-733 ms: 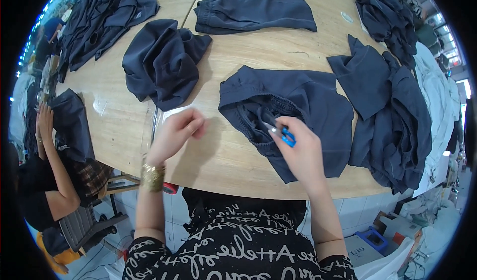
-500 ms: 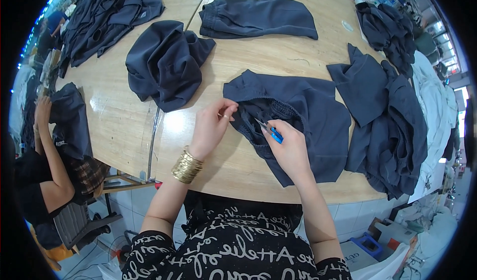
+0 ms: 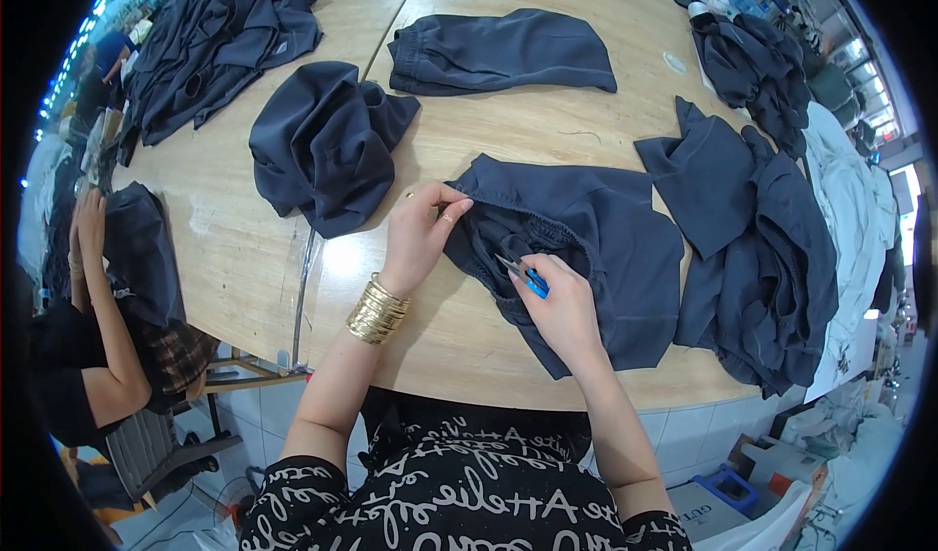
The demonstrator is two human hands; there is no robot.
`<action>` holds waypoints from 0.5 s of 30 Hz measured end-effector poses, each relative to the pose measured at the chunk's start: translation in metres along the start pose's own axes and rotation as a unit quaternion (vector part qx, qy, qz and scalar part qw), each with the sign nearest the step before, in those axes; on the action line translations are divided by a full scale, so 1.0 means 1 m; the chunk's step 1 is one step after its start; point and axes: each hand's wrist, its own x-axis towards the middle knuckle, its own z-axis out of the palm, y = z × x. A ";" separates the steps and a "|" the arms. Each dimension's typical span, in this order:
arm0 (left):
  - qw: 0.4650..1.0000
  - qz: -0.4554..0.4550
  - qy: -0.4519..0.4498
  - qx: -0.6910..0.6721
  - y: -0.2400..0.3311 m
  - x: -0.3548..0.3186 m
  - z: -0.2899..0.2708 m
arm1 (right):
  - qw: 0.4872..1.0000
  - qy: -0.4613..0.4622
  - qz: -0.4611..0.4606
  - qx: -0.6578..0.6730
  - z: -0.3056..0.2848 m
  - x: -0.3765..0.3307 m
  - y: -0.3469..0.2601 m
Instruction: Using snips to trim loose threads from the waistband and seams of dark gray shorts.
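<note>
A pair of dark navy shorts (image 3: 630, 233) lies spread on the table before me, its gathered elastic waist opening toward my hands. My left hand (image 3: 422, 233) pinches the left edge of that opening between thumb and fingertips. Small thread snips with blue handles (image 3: 535, 282) are gripped in my right hand (image 3: 562, 307). Their metal blades point up and left over the inside of the waist. Whether the blades touch any thread is too small to tell.
On the pale wooden table (image 3: 469, 356) lie a crumpled dark garment (image 3: 327, 150), folded elastic-waist shorts (image 3: 503, 53) and a dark heap (image 3: 220, 43) at far left. More dark garments (image 3: 767, 248) lie at right, beside white cloth (image 3: 855, 229). A co-worker's hands (image 3: 88, 224) handle dark cloth at left.
The view has shifted a little, so the table appears slightly lower. My left hand still pinches the waist edge, and the snips stay in my right hand, their blades now showing more clearly above the cloth.
</note>
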 end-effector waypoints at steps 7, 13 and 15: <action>0.802 -0.283 -0.135 -0.508 0.026 0.001 0.004 | 0.990 0.051 -0.070 0.107 -0.020 0.001 -0.013; 0.813 -0.306 -0.042 -0.493 0.034 0.010 0.007 | 0.990 0.109 -0.029 0.079 -0.008 0.019 0.000; 0.861 -0.268 -0.017 -0.432 0.031 0.010 -0.001 | 0.993 0.092 -0.005 0.080 -0.009 0.023 0.004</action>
